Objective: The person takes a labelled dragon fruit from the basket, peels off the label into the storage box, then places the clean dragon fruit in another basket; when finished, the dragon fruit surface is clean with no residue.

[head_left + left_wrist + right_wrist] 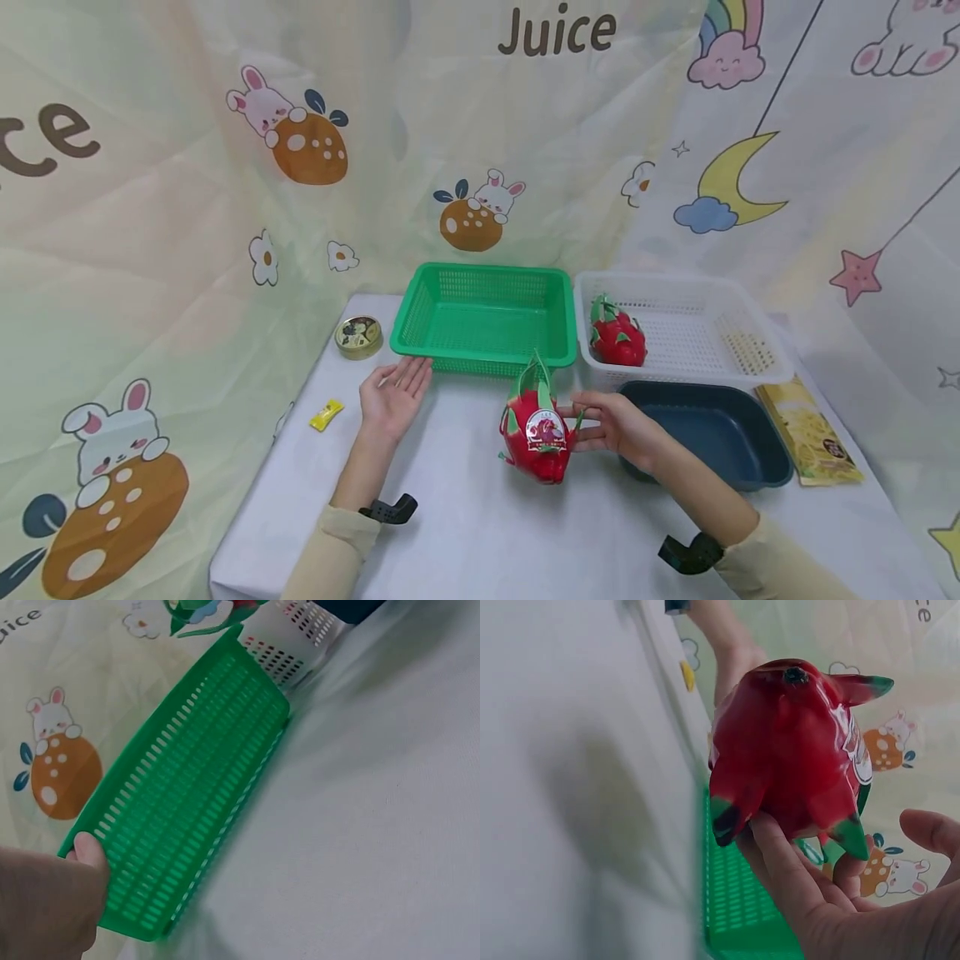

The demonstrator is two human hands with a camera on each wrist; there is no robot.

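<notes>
Pale cartoon-printed fabric backdrop [420, 100] is hanging beyond both hands; white cloth-covered table [450, 542] is stretching out below them. White perforated plastic basket [690, 333] is sitting beyond the right hand [617, 422]; green perforated plastic basket [483, 321] is sitting just beyond the left hand [394, 398], which is facing palm up, fingers nearly straight at the near-left corner, contact unclear. Dark blue rectangular basin [708, 433] is sitting just right of the right hand, and shiny yellow printed packet [813, 442] is lying farther right. Red dragon fruit with green scales and round sticker [540, 425] is hanging off the table just left of the right hand, whose fingers are bending against its side, thumb standing apart. Second red-and-green dragon fruit [618, 340] is resting in the white basket, beyond that hand. Round gold tin [358, 336] is standing beyond the left hand, leftward; small yellow wrapped sweet [326, 415] is lying left of it.
</notes>
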